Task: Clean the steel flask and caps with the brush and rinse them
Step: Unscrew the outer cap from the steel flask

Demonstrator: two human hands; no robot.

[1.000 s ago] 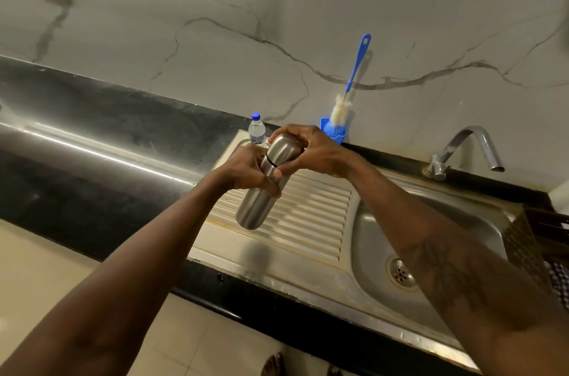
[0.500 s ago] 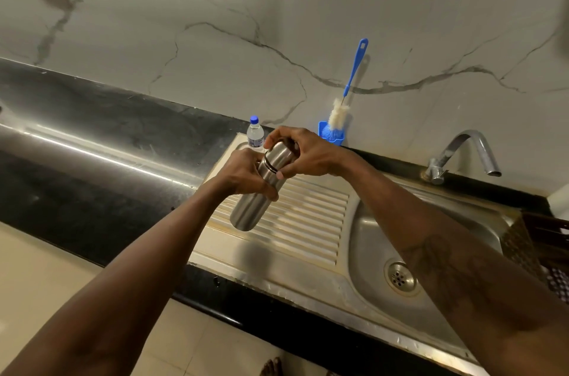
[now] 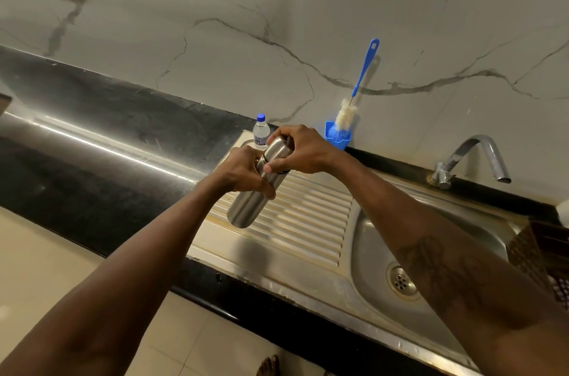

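Above drainboard (image 3: 308, 215), left hand (image 3: 243, 171) round flask (image 3: 246, 209), right hand (image 3: 303, 149) round cap (image 3: 277, 149)

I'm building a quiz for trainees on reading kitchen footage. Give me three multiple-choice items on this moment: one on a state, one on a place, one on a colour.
1. How is the steel flask held?
A. left hand round its body, right hand round its cap
B. by one hand only
C. not held, lying flat

2. Where is the brush?
A. inside the flask
B. standing in the blue holder by the wall
C. in the right hand

3. What colour is the lid of the water bottle?
A. red
B. blue
C. green

Answers: 1 A, both hands curl round it; 2 B, its head sits in the holder, its handle leans on the wall; 3 B, the lid shows blue.
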